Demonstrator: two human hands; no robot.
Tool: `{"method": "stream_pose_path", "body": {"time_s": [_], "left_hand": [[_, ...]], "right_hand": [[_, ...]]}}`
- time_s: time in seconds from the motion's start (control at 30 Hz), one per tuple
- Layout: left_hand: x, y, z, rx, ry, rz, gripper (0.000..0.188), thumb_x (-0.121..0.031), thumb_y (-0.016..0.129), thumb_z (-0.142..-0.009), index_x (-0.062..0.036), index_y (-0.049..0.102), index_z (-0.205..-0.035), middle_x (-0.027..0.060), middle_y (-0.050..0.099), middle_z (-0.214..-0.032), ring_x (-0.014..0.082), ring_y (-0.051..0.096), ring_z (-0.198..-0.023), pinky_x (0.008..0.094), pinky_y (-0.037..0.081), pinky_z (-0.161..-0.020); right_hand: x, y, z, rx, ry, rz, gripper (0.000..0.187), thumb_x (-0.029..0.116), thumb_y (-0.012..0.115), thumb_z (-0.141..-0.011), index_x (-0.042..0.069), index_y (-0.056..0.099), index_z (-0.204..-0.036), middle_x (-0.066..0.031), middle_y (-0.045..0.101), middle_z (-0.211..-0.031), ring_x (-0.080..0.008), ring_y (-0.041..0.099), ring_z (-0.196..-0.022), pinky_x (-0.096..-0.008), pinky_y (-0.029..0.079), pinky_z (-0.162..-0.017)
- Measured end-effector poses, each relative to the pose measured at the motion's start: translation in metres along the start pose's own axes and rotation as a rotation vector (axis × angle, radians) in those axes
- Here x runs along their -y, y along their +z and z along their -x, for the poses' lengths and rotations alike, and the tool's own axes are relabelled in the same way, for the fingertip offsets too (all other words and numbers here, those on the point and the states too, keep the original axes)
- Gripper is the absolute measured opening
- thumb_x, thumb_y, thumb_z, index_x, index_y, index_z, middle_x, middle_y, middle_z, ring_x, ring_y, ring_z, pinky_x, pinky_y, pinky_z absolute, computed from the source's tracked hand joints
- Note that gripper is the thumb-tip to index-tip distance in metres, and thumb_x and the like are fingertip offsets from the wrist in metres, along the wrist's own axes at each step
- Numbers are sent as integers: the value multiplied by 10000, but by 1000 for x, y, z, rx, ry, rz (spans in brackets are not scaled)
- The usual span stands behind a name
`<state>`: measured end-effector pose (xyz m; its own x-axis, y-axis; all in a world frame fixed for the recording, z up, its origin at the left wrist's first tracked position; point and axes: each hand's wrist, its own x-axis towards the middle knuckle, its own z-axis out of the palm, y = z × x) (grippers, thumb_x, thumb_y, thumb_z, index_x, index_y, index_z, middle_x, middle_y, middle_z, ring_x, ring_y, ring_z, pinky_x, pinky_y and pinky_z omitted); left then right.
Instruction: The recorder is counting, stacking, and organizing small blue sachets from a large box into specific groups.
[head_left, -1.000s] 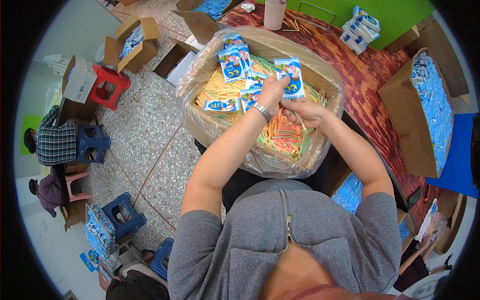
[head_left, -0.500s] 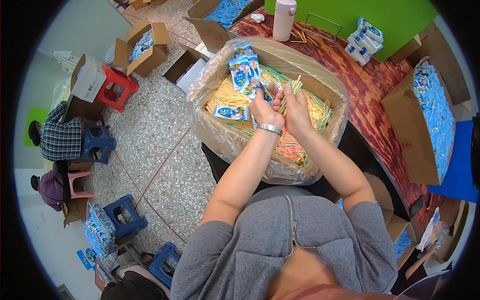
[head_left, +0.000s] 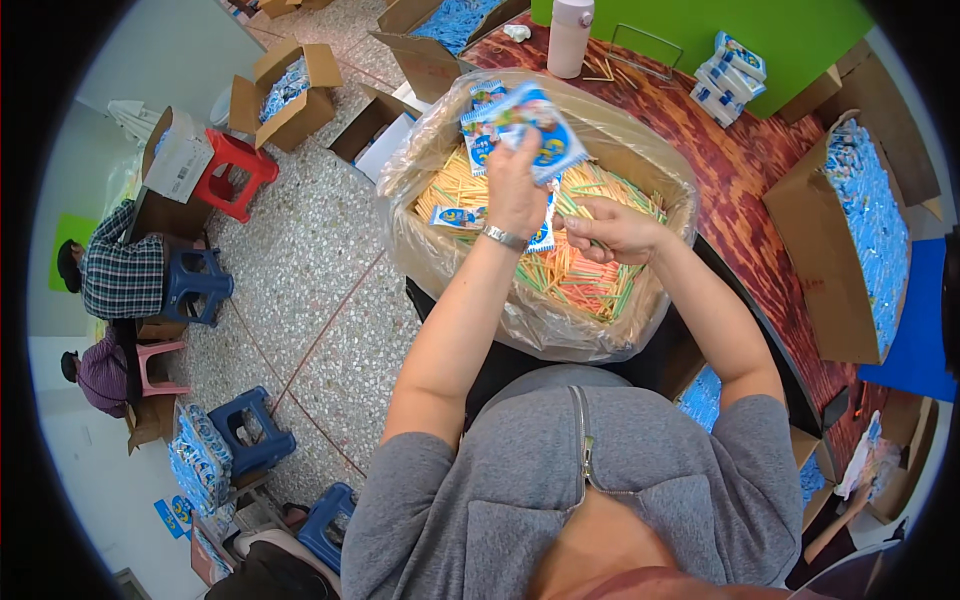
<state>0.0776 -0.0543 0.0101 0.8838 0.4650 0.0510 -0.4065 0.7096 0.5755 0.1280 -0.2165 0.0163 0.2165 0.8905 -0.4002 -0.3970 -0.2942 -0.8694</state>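
Note:
A large box with a clear plastic liner (head_left: 410,265) stands before me, filled with thin candy-like sticks (head_left: 590,280) in pale yellow, green and pink. Over its far part, my left hand (head_left: 515,195) grips a blue-and-white packet (head_left: 552,135), slightly smeared by motion. To the right and lower, my right hand (head_left: 622,232) is closed on several pale green and yellow sticks (head_left: 572,207). Other blue-and-white packets lie on the sticks: one flat packet (head_left: 458,217) left of my left wrist, others beyond that hand, and one partly hidden between my hands.
Right of the box is a red-brown table (head_left: 740,190) bearing a pale bottle (head_left: 570,40), a wire stand (head_left: 645,50) and stacked packets (head_left: 730,80). A carton of blue packets (head_left: 860,240) stands at the right. Stools (head_left: 235,175) and two seated people (head_left: 125,270) are at the left.
My hands have moved apart. The left has lifted a packet up and away from the sticks; the right, still holding sticks, has dropped lower and turned sideways.

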Motion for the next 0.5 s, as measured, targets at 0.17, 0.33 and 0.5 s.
{"method": "stream_pose_path", "body": {"time_s": [0.17,0.33,0.5], "left_hand": [[8,-4,14,117,-136,-163,189,-121,616,-945,-26,617,-1109,35,677,-1052,92,632,-918,280,516,-806],[-15,-33,21,1,23,-650,205,-145,771,-818,-40,620,-727,-33,623,-705,25,499,-603,226,404,-536],[-18,-41,33,16,128,-890,338,-177,820,-762,-52,525,-655,-27,548,-610,43,455,-546,247,379,-495]], "right_hand": [[-10,-1,-4,52,86,-21,251,296,532,-998,47,513,-1024,15,512,-682,-45,486,-519,-171,375,-433],[15,7,33,11,-6,161,251,317,479,-1018,69,519,-1019,18,514,-674,-58,485,-501,-183,408,-455],[72,5,51,-150,-224,323,237,282,510,-1008,82,489,-1134,34,491,-686,-35,461,-507,-187,372,-463]]}}
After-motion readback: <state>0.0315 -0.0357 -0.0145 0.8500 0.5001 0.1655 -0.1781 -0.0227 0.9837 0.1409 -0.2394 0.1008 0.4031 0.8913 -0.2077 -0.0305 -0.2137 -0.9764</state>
